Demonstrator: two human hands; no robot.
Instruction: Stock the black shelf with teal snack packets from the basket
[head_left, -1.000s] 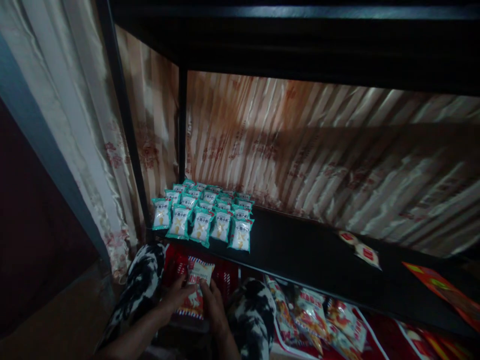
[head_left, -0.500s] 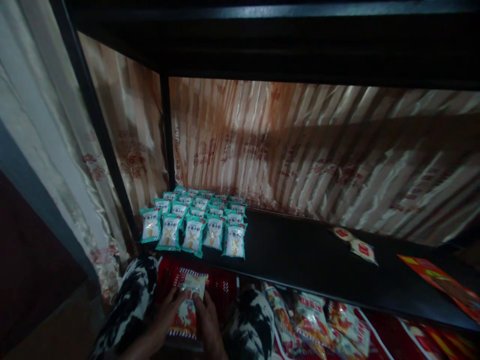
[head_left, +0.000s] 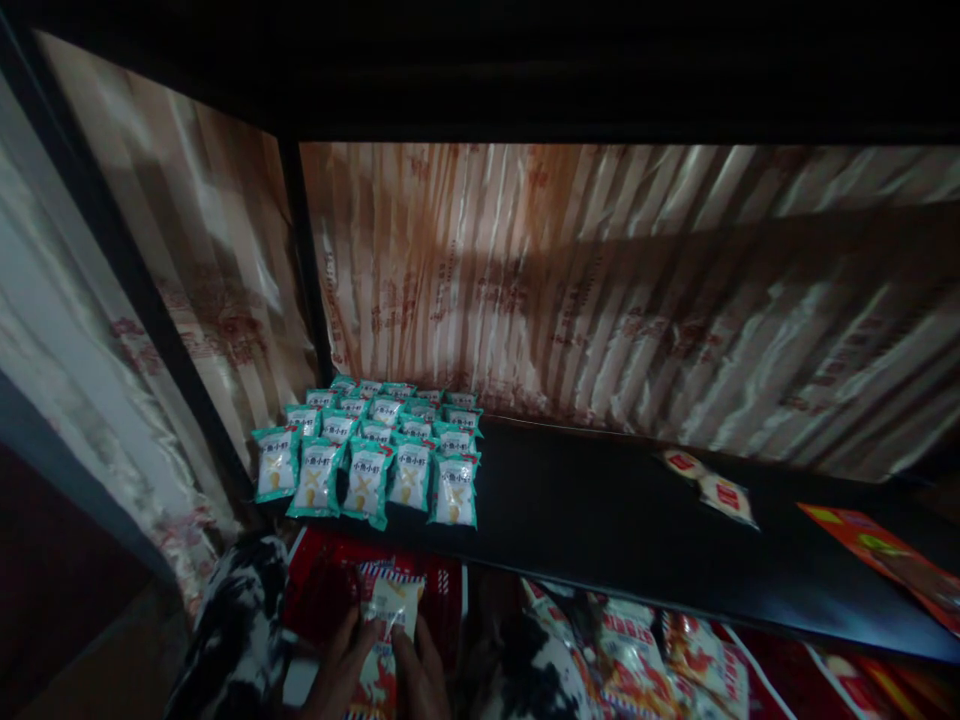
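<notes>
Between my hands is a snack bag (head_left: 386, 640) with a red and cream print and striped ends, held upright low in the view. My left hand (head_left: 345, 655) grips its left side, thumb on the front. On its right side my right hand (head_left: 420, 665) is closed the same way. Behind the bag lies a red basket (head_left: 319, 585), partly hidden by it. Just above, on the black shelf (head_left: 570, 500), stand several rows of small teal and white snack packets (head_left: 367, 482) at the left end.
Two small cream packets (head_left: 726, 498) lie on the shelf towards the right, and an orange package (head_left: 877, 555) lies at its right end. Below the shelf edge, more snack bags (head_left: 630, 650) fill another basket. A dark post (head_left: 304, 250) and pleated curtain (head_left: 465, 270) border the shelf.
The view has shifted, so the shelf's left post and teal packets sit further left. Both hands and the snack bag appear lower in view, and the bag is still held.
</notes>
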